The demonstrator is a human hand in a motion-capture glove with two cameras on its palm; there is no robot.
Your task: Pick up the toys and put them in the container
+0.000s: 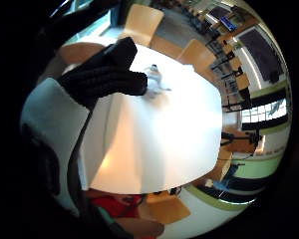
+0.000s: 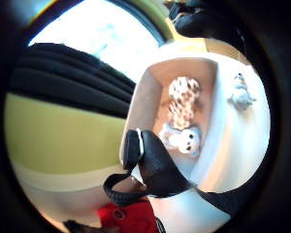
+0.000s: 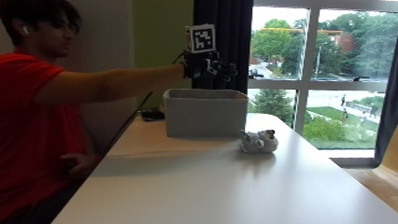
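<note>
Toys inside container hidden from outside view

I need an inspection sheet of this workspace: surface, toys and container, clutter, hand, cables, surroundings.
Surface: white table, mostly bare.
Job's things: grey container holds a spotted toy and a white toy; one grey-white toy lies on the table beside it.
Clutter: small dark object behind the container.
Hand: gloved right hand above the container, holding nothing.
Cables: nothing to report.
Surroundings: window, dark curtain, wooden chairs.

Gloved fingers above white table, grey toy beyond.
</note>
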